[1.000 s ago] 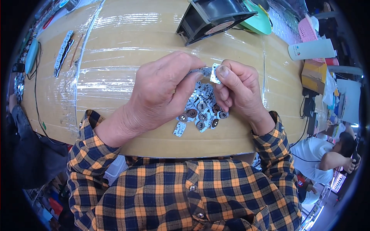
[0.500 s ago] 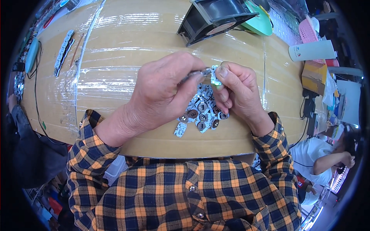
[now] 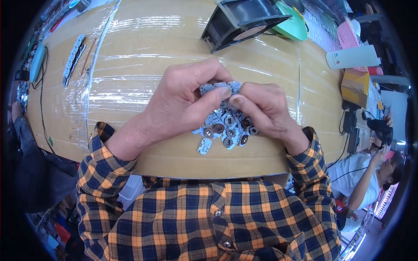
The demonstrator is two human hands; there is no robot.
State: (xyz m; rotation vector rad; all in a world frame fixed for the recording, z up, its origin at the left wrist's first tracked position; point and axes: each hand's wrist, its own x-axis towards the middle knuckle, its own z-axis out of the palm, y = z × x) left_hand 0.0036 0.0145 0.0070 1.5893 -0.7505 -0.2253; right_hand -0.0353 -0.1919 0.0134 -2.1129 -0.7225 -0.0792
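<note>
A row of small white circuit boards is held up between my two hands, above the table. Thumb and fingers of my left hand are closed around it. At the row's right end my right hand pinches the last board, its thumb bent close to my left thumb. The fingers behind the boards are hidden. Just below lies a pile of small circuit boards, many carrying round dark button-like parts. One loose circuit board rests at the pile's near left edge.
A black fan stands at the far side, beside a green dish. At far left lie a strip of boards and a thin brown stick. A cardboard box and a pale cup are on the right. Another person sits there.
The row of boards has turned so it now spans between my hands. My right hand has moved slightly down and closed in on it. The person at right has raised an arm.
</note>
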